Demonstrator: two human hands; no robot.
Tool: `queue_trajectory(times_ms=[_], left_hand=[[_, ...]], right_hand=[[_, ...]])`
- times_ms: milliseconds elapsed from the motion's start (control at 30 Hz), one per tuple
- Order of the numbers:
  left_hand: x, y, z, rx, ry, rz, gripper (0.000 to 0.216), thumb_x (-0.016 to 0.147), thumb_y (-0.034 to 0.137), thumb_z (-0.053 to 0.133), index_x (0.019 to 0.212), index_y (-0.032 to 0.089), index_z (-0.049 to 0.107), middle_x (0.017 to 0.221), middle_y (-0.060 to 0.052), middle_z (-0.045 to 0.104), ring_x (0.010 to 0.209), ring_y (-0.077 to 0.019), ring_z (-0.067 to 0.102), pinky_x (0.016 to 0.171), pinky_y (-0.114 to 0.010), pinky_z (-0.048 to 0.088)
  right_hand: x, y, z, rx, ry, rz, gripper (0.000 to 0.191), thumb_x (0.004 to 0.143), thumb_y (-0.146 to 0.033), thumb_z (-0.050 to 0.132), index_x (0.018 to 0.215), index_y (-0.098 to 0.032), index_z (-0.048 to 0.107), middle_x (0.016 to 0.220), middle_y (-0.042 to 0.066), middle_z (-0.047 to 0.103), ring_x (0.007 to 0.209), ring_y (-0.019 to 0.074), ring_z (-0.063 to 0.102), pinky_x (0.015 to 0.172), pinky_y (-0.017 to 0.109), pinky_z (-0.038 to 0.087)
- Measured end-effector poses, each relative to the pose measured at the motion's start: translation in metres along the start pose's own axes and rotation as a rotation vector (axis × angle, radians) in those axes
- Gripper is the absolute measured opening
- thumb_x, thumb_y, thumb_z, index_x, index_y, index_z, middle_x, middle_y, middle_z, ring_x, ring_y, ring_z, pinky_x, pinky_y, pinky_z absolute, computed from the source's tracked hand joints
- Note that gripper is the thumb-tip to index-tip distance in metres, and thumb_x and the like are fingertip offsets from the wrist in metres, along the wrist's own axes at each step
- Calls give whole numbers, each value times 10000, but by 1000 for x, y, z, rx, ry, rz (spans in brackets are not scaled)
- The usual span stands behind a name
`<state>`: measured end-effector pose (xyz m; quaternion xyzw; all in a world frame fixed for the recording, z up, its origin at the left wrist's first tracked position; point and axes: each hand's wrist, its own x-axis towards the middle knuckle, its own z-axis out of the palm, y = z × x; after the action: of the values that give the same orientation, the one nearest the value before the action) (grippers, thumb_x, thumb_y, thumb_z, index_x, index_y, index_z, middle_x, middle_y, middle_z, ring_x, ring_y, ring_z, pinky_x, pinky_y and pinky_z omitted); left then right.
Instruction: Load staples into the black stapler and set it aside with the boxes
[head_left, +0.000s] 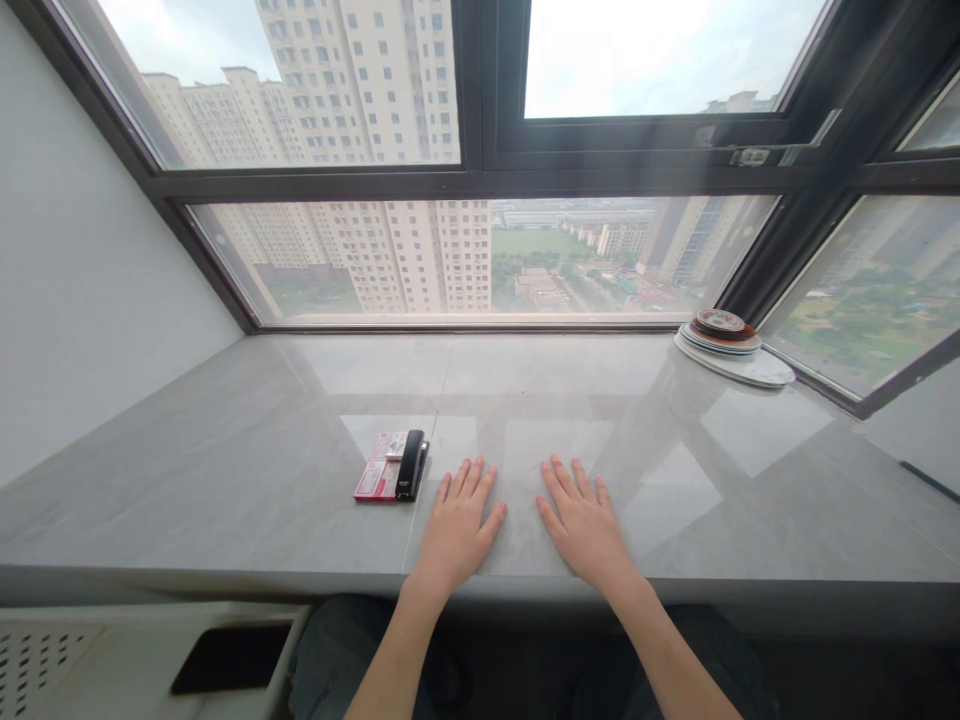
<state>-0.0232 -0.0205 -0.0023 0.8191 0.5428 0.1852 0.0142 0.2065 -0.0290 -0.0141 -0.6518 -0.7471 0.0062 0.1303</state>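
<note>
My left hand (459, 520) lies flat, palm down, on the grey stone window ledge (225, 470), fingers stretched out and holding nothing. My right hand (583, 522) lies flat beside it in the same way, a small gap between the two. Just left of my left hand, a black stapler (411, 464) rests on its side against a red and white staple box (379, 470). Neither hand touches them.
A stack of round plates (731, 345) sits at the ledge's far right corner by the window frame. A white wall closes the left side. Large windows run along the back. Below the ledge's front edge, at lower left, is a white perforated panel (45, 665).
</note>
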Motion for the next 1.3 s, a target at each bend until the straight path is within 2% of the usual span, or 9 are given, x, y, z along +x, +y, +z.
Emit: queue_trajectory(times_ms=[467,1000,1100,1167,1233,1300], left_hand=[[1,1,1,-14,-3,16,533,1063,428,429,1577,306,362,1666,-45,292,1554,-270,219,1247,-543,260],[0,7,-3,-1,-3,-16,521,1058,420,431,1562,298,377,1662,-36,306,1551,-253,226,1255,-518,247],[0,9,-3,-3,23,-27,506,1053,405,441,1544,289,406,1648,-46,337,1539,-267,256,1249,-525,256],[1,12,-5,-5,50,-41,489,1047,392,448,1523,278,437,1631,-58,368,1521,-284,292,1244,-535,261],[2,13,-5,-11,69,-44,478,1042,380,452,1508,272,458,1618,-68,389,1502,-300,325,1236,-548,271],[2,12,-5,-15,69,-26,491,1034,357,466,1516,267,447,1616,-76,390,1498,-312,330,1228,-554,284]], right_hand=[[0,1,-3,56,1,16,610,1049,-500,283,1636,-337,255,1697,-16,221,1584,307,90,1250,585,78],[-1,1,-2,12,-4,15,602,1055,-495,275,1635,-337,255,1698,-26,233,1579,298,103,1248,560,98],[2,1,-6,56,7,26,574,1045,-475,333,1599,-327,349,1663,-4,333,1555,311,182,1239,556,129],[9,-5,-12,113,24,57,530,1024,-477,401,1506,-278,498,1574,65,470,1487,337,322,1217,553,190],[19,-20,-20,221,24,76,454,1009,-474,448,1337,-225,637,1393,129,612,1346,332,489,1168,512,294],[31,-47,-26,395,7,23,392,1011,-447,457,1236,-210,673,1242,128,671,1210,282,585,1093,429,392]])
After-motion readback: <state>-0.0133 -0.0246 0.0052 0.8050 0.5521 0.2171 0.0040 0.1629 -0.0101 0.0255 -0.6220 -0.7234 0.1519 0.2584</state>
